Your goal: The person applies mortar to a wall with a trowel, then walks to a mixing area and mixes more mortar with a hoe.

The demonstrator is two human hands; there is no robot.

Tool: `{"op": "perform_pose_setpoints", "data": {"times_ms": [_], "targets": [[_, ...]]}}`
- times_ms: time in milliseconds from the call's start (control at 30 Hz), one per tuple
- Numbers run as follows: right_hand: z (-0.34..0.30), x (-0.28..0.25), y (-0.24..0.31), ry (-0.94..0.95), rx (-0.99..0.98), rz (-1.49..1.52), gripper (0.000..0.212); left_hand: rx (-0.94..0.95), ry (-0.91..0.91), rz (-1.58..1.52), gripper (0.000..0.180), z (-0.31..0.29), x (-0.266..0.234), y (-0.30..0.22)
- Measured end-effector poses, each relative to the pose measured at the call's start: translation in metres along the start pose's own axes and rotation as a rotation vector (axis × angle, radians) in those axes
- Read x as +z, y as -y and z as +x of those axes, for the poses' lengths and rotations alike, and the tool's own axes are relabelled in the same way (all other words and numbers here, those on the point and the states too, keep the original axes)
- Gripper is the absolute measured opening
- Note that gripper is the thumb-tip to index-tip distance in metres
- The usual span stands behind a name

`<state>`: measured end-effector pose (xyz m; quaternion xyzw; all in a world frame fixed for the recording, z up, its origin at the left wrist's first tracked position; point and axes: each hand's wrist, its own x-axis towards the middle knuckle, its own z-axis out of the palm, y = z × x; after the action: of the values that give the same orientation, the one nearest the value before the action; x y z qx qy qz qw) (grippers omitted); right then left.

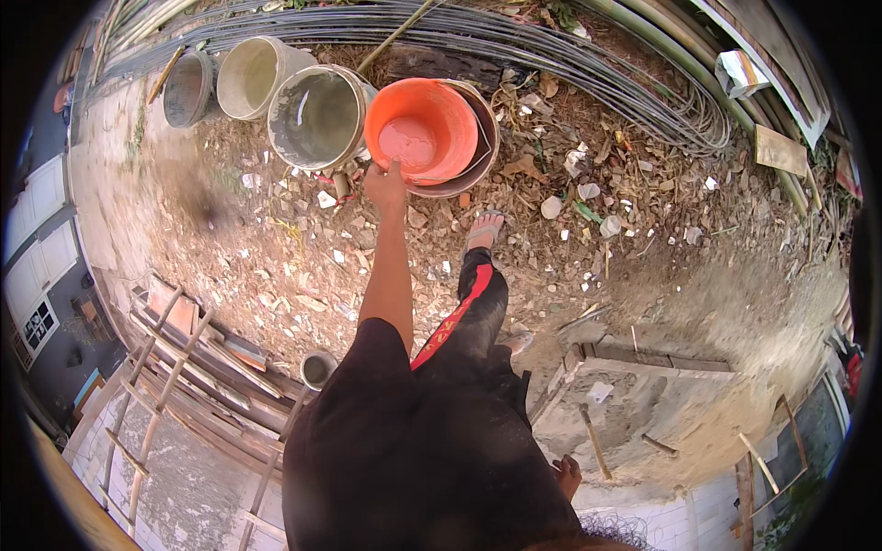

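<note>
My left hand [386,184] reaches forward and grips the near rim of an orange bucket [441,110]. Some water shows in the bottom of that bucket. It sits against or partly inside a darker bucket [490,138], whose rim shows on its right side. Just left of it stands a grey-stained bucket [317,115] with what looks like water inside. Low at my right side hangs my right hand [568,476], partly hidden by my body. Its fingers are curled, and a small pale spot shows at them, too small to name.
A whitish bucket [257,78] and a grey bucket [190,89] stand farther left. Long metal rods [588,78] lie behind the buckets. Rubble and dry leaves cover the ground. Bamboo poles [661,55] lie far right; a wooden ladder [165,386] and planks [211,367] are lower left.
</note>
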<state>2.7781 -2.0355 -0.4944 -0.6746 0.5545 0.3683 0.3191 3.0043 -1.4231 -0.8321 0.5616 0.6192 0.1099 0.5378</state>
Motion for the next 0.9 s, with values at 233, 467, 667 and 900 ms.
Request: {"op": "perform_pose_setpoints", "data": {"times_ms": [233, 467, 667, 900], "targets": [[0.013, 0.003, 0.015, -0.015, -0.006, 0.051, 0.04, 0.556, -0.14, 0.621, 0.029, -0.034, 0.033, -0.04], [0.003, 0.014, 0.01, -0.046, -0.023, 0.092, 0.039, 0.687, -0.159, 0.625, 0.021, -0.033, 0.043, 0.01], [0.002, 0.039, 0.035, -0.044, -0.068, 0.055, 0.038, 0.535, 0.068, 0.798, 0.019, -0.031, 0.08, 0.04], [0.004, 0.052, 0.044, -0.012, -0.101, 0.048, 0.042, 0.461, 0.071, 0.806, 0.026, -0.011, 0.088, 0.081]]}}
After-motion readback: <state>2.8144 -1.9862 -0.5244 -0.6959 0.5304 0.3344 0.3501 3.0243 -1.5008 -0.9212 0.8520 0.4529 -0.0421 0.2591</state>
